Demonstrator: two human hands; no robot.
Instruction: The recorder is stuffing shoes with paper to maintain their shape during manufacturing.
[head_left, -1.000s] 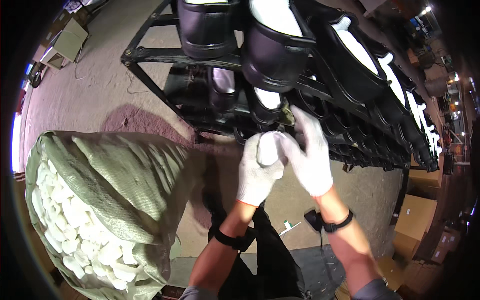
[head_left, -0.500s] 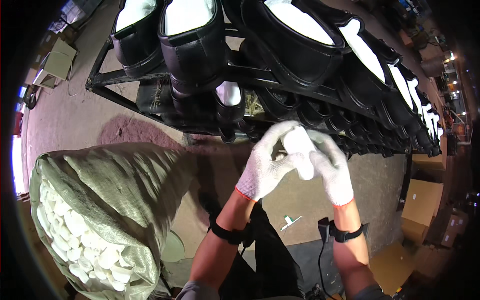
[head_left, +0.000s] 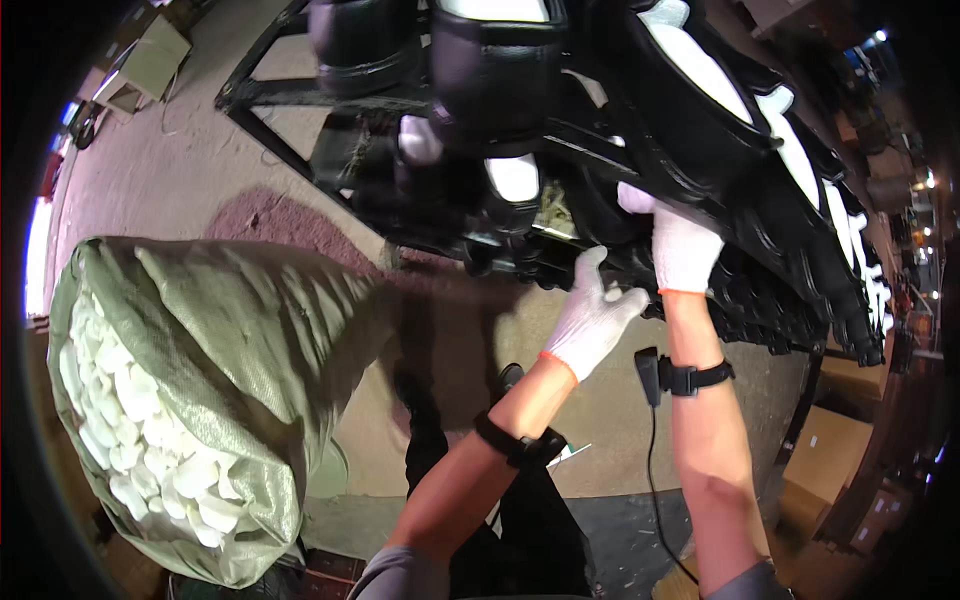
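Note:
My left hand, in a white glove, is raised with its fingers apart, the fingertips against the lower row of a black rack loaded with black shoes that have white insides. My right hand, also gloved, is higher and to the right, pushed against a black shoe on the rack. Its fingertips are hidden behind the shoe's edge. No white piece shows in either hand. Both wrists wear black bands, and a cable hangs from the right one.
A large green woven sack full of white inserts stands open at my left. The concrete floor runs under the rack. Cardboard boxes sit at the right. My dark trousers are below.
Both hands held a white piece together before. They have since separated and risen to the rack, the right hand going into a shoe, and the view has tilted closer to the rack.

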